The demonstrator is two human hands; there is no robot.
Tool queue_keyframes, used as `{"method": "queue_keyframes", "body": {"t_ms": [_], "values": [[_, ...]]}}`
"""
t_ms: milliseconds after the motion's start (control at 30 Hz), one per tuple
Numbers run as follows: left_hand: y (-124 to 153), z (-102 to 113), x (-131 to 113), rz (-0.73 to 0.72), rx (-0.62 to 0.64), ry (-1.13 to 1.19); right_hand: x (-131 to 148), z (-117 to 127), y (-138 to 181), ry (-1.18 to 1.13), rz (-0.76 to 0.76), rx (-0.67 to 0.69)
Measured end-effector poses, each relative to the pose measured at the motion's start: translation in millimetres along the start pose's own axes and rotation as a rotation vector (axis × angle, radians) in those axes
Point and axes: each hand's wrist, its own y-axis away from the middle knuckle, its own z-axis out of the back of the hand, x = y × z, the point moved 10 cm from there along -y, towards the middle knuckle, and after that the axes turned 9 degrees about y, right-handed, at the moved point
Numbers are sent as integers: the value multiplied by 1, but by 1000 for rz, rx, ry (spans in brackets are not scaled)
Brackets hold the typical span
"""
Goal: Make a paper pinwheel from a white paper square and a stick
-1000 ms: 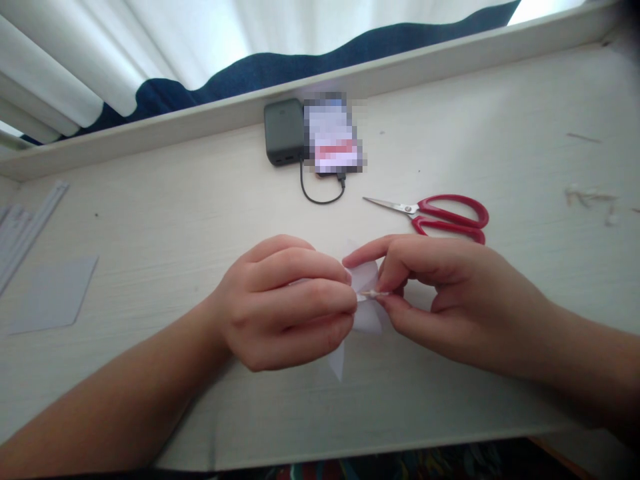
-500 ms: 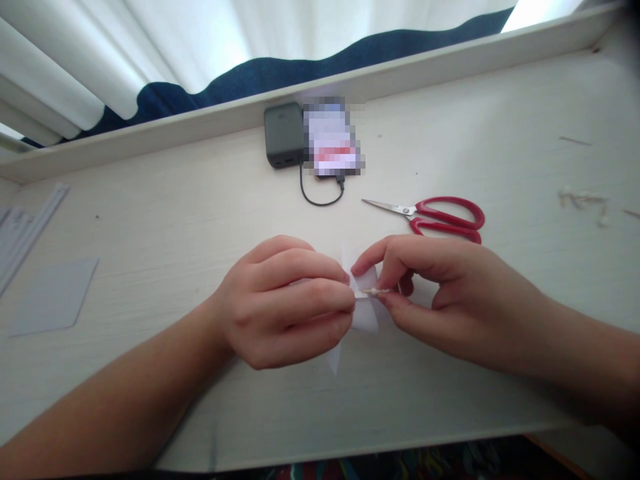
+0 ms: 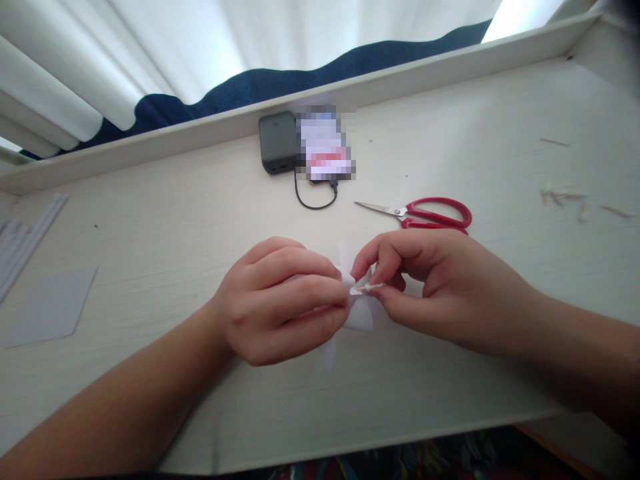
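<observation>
My left hand (image 3: pixel 283 300) is curled shut around a small folded piece of white paper (image 3: pixel 359 316), most of which is hidden inside the fingers. My right hand (image 3: pixel 440 287) meets it just to the right. Its thumb and fingers pinch a thin pale stick (image 3: pixel 369 287), whose tip touches the paper. Both hands hover low over the middle of the pale wooden table (image 3: pixel 150 220).
Red-handled scissors (image 3: pixel 425 215) lie shut just behind my right hand. A dark power bank (image 3: pixel 277 143) and a cabled phone (image 3: pixel 325 147) sit by the raised back edge. A grey sheet (image 3: pixel 53 307) and white strips (image 3: pixel 20 240) lie at the left, paper scraps (image 3: pixel 565 197) at the right.
My right hand has slid slightly left and closed in against my left hand, its fingers curling tighter on the stick. The view has shifted a little.
</observation>
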Motion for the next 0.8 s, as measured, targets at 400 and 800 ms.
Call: {"method": "queue_keyframes", "body": {"t_ms": [400,800], "values": [[-3,2,11,112,-22,115,-4,-2,-1,-62,-33,24],[3,-2,10,80,-1,79,-9,2,-2,-43,-39,23]]}}
